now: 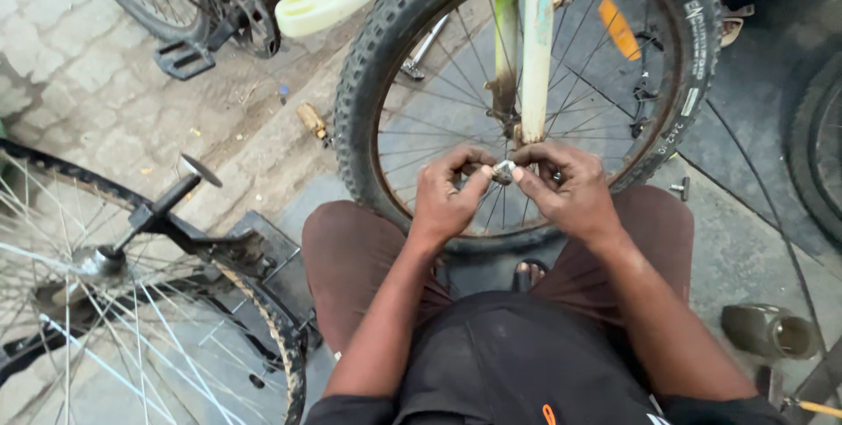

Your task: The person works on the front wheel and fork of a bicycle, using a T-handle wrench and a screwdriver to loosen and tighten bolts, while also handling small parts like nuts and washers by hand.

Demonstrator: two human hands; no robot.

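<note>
Dark shirt (517, 364) fills the bottom edge, closest to the lens, with brown trousers (351, 250) over both bent knees just beyond it — the person is crouched low outdoors. Left hand (447, 197) and right hand (570, 188) meet in front of the knees, fingertips pinched from both sides on a small silvery metal part (503, 171); it looks like a nut or hub piece, too small to tell which. Both grips are narrow, closed on that part, which sits right at the bottom of a pale yellow-green fork (537, 48), near the middle of a knobby-tyred wheel (386, 30) standing upright ahead. Rim looks rusty, an orange reflector (619, 28) sits in the spokes. Ground is grey stone paving (79, 65), dusty, with bits of litter; a raised kerb strip runs diagonally, and a small brass-coloured piece (310, 118) lies on it. Darker smoother slab (737, 241) under the wheel at right, with a bolt (681, 186) lying just beside the tyre. Lower left — a second spoked wheel (132, 328) with black frame parts and an axle, well apart from the hands. Top left, another bicycle's black pedal (181, 59) and chainring. Lower right, a dull olive bottle (770, 330) on its side on the paving.
</note>
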